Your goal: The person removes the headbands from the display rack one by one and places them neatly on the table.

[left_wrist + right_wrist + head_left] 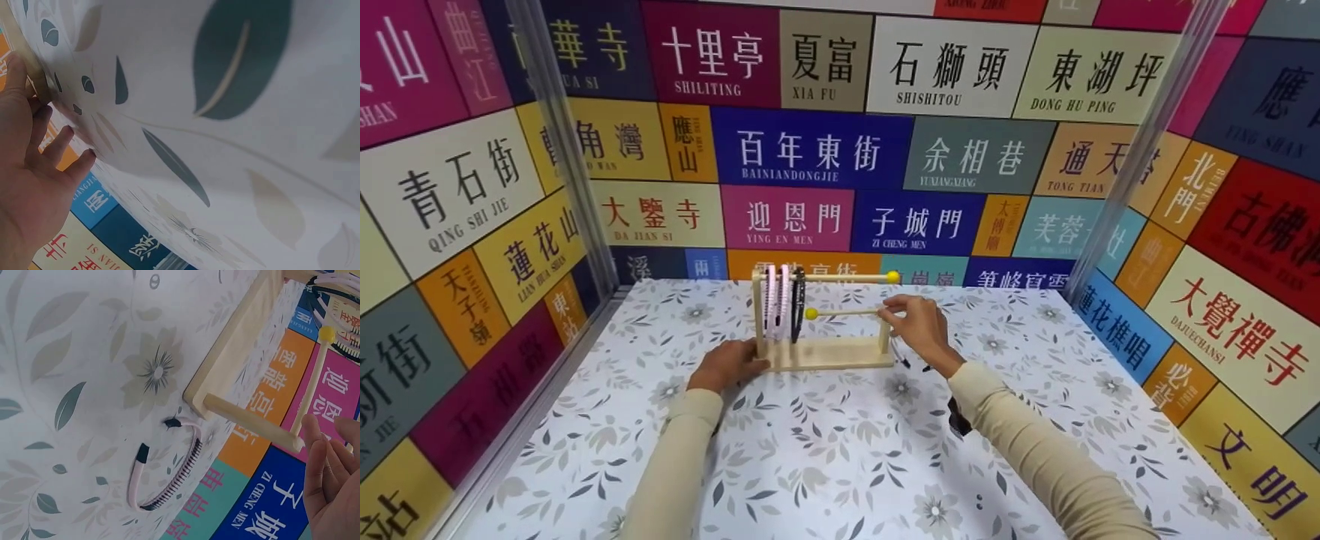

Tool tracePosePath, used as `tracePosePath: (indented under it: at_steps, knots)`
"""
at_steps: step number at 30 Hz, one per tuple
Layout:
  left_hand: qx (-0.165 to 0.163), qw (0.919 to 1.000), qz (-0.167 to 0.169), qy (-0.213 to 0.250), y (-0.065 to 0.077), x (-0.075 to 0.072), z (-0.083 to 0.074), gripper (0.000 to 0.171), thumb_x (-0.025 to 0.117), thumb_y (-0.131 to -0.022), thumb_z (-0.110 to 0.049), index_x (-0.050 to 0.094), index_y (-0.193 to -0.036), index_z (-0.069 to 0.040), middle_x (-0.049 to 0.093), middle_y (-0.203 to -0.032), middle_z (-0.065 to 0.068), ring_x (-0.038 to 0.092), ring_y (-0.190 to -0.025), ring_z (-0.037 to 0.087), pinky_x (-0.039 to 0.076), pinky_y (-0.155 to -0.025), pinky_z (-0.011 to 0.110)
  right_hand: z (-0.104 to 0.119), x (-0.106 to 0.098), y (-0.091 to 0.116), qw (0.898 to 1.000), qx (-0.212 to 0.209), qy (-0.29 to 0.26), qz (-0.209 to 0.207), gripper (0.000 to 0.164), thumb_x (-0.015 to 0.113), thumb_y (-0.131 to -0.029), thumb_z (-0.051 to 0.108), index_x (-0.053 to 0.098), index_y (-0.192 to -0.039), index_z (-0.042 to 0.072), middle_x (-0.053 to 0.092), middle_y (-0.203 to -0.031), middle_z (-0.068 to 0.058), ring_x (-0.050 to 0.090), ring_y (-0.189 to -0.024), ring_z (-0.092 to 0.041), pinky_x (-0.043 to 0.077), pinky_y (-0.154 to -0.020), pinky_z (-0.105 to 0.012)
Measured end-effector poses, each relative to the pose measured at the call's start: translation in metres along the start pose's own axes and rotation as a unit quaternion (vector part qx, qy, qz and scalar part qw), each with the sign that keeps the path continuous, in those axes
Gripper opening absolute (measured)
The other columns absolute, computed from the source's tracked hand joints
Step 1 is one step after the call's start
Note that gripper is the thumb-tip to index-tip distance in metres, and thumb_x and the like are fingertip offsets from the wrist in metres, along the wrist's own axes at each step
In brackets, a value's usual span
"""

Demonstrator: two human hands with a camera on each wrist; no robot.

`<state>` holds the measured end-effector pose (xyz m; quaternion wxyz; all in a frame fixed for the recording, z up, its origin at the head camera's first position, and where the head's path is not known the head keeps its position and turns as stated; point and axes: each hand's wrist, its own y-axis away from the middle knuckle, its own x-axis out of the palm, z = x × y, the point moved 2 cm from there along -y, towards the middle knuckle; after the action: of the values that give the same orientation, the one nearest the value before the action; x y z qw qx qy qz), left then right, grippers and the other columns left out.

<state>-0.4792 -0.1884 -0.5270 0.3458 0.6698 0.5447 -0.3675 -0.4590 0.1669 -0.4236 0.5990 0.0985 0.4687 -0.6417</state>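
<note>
A wooden rack (pixel 829 354) stands near the middle of the far edge of the table (pixel 825 457), its long side running left to right. The left hand (pixel 729 364) grips the rack's left end low down by the tall post (pixel 759 315), fingers bent there, with the outer ones spread over the tabletop. From that post an upper rod (pixel 847 278) reaches right to a yellow ball (pixel 892 277); pink headbands (pixel 784 304) and a black headband (pixel 799 311) hang on it, near the post.

The right hand (pixel 921 324), fingertips nearly together, pinches the end of a lower rod (pixel 847 313) at the top of the short post (pixel 884 337). Whether that rod is seated in the post cannot be told. Its other end, also yellow-tipped, points toward the hanging bands. A loose headband (pixel 187 464), pink with dark ends, lies on the table just beside the rack's right end.
</note>
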Motion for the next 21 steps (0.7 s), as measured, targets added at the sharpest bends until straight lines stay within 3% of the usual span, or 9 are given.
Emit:
tracePosePath:
  at_steps: [4,10,21]
  knots:
    - [-0.013,0.9999,0.005,-0.002,-0.002,0.001,0.001,0.049,0.069,-0.099,-0.043,0.063,-0.142,-0.019,0.068,-0.132,0.009,0.063,-0.121,0.029,0.048,-0.106,0.05,0.007,0.008,-0.001,1.0,-0.001,-0.014,0.006,0.026,0.076,-0.097,0.026,0.079,-0.117,0.011,0.079,-0.102,-0.008,0.073,-0.061,-0.024,0.041,-0.042,-0.026]
    - [-0.003,1.0,0.004,0.0,-0.002,0.0,0.003,0.049,0.071,-0.099,-0.042,0.063,-0.141,-0.016,0.069,-0.128,0.01,0.064,-0.117,0.029,0.05,-0.102,0.051,0.02,0.021,-0.003,0.999,-0.012,-0.029,0.024,0.027,0.076,-0.097,0.026,0.078,-0.119,0.011,0.08,-0.104,-0.006,0.072,-0.059,-0.013,0.044,-0.042,-0.024]
    - [-0.007,1.0,0.005,0.004,-0.001,0.0,0.001,0.05,0.07,-0.099,-0.042,0.062,-0.143,-0.019,0.069,-0.13,0.008,0.064,-0.117,0.027,0.049,-0.105,0.048,0.047,0.045,-0.007,0.997,-0.022,-0.05,0.048,0.025,0.077,-0.097,0.029,0.079,-0.116,0.014,0.08,-0.103,-0.003,0.07,-0.055,-0.008,0.041,-0.04,-0.024]
